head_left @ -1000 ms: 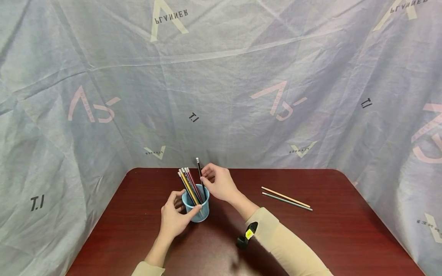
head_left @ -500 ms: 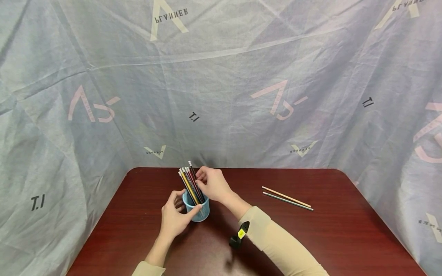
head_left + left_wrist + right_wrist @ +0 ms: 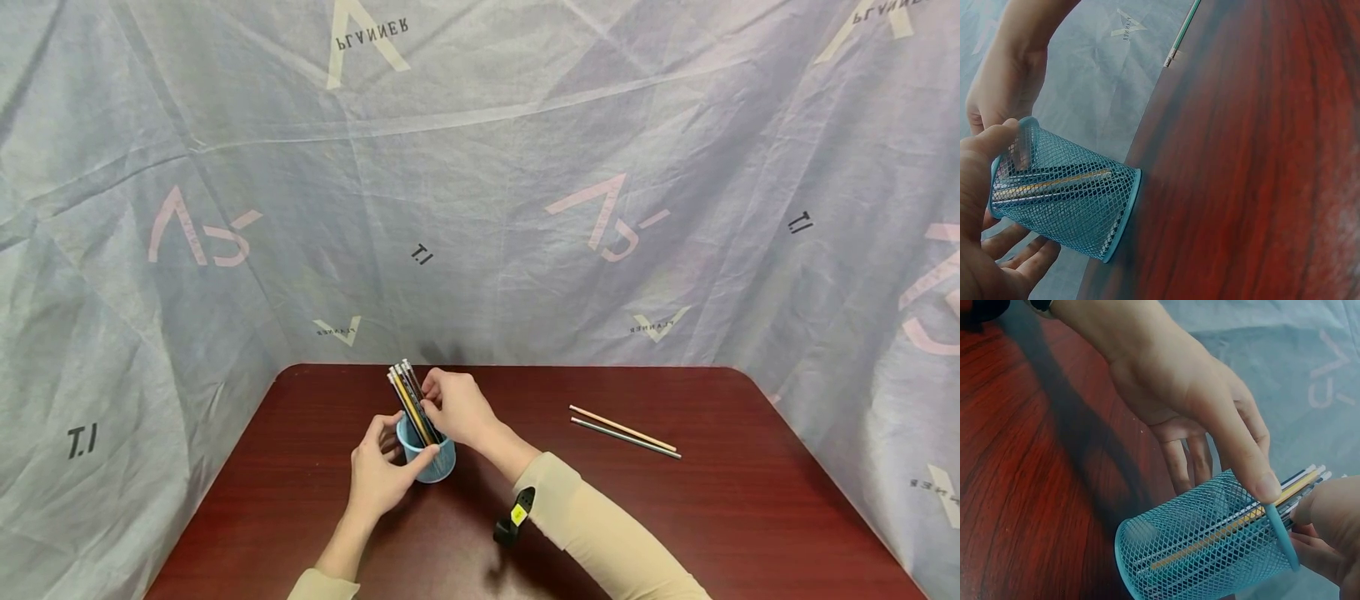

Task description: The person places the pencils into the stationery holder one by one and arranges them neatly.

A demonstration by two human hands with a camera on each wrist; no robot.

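Note:
A light-blue mesh pencil cup (image 3: 441,468) stands on the table with several pencils (image 3: 408,398) leaning left in it, their white-tipped ends up. My left hand (image 3: 380,477) holds the cup at its rim, the thumb on the near side and fingers round the left. Over the cup's right side, my right hand (image 3: 459,407) pinches a dark pencil whose lower part is inside the cup; its fingers partly hide it. Through the mesh in the right wrist view, a yellow pencil (image 3: 1197,545) shows among dark ones.
Two loose pencils, one orange-toned (image 3: 622,428) and one green (image 3: 626,438), lie side by side to the right on the dark red table (image 3: 750,500). A grey printed cloth (image 3: 480,208) hangs behind the table. A black strap device (image 3: 516,518) is on the right wrist.
My right hand has moved left and slightly down, lowering the dark pencil into the cup and tilting it toward the other pencils. The left hand and the cup have stayed put.

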